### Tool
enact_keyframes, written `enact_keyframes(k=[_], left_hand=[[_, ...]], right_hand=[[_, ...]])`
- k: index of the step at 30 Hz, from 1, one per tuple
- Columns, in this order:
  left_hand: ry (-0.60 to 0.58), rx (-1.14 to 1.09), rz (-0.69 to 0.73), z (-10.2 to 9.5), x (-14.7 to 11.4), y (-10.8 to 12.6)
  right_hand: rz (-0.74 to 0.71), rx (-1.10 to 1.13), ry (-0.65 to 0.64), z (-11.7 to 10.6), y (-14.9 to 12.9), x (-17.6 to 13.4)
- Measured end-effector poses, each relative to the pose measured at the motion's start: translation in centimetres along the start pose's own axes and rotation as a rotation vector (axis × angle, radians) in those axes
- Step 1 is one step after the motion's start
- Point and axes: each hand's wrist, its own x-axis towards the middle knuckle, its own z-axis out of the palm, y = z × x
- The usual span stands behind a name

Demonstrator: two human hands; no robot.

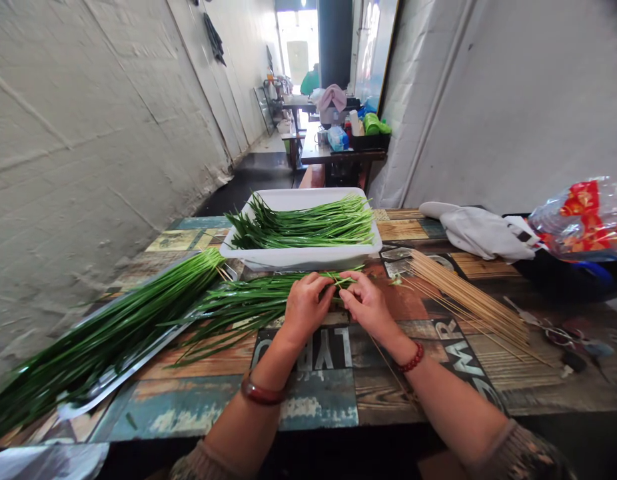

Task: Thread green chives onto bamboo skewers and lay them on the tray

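Observation:
My left hand [308,303] is closed, thumb and fingers pinching the pale stem ends of some garlic chives [253,297]. Their green leaves spread leftward across the table. Close beside it, my right hand [366,303] is closed too, its fingertips at the same stem ends. A thin bamboo skewer [388,363] runs from beneath the right hand toward the table's near edge and seems pinched in its fingers, which partly hide it. Behind both hands a white plastic tub [301,257] holds more chives [303,223], laid crosswise.
At left, a large chive bundle [138,313] lies on a tray [123,383]. Loose bamboo skewers [468,297] fan out at right, near scissors [558,333]. A white cloth cap [481,230] and a clear-and-red plastic package [583,220] sit farther right. Another table [313,153] stands beyond.

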Motion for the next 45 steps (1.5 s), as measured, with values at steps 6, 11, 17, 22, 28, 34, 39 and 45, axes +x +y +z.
enact_keyframes(k=[6,11,17,22,28,34,39,45], left_hand=[[-0.037,0.071,0.031,-0.1,0.0,0.2],[-0.087,0.131,0.07,-0.4,-0.1,0.7],[-0.093,0.004,0.048,-1.1,0.1,0.0],[-0.002,-0.03,-0.021,-1.1,0.4,-1.4],[-0.175,-0.011,0.077,-1.4,0.5,-2.1],[-0.35,0.001,0.137,-1.3,0.7,-2.7],[-0.254,0.073,0.105,-0.5,0.6,-2.5],[0.066,-0.106,-0.056,-0.9,0.8,-2.4]], right_hand=[[-0.065,-0.134,0.074,0.2,0.6,0.1],[0.033,-0.016,0.058,0.1,0.4,0.2],[0.18,0.147,-0.043,-0.5,0.0,0.5],[0.194,0.122,-0.154,-1.1,0.1,0.6],[0.147,0.114,-0.249,-1.7,-0.8,0.4],[0.123,0.049,-0.275,-1.2,-0.7,0.0],[0.111,0.027,-0.212,-0.9,0.2,0.1],[0.124,0.085,-0.078,-0.9,0.7,0.4]])
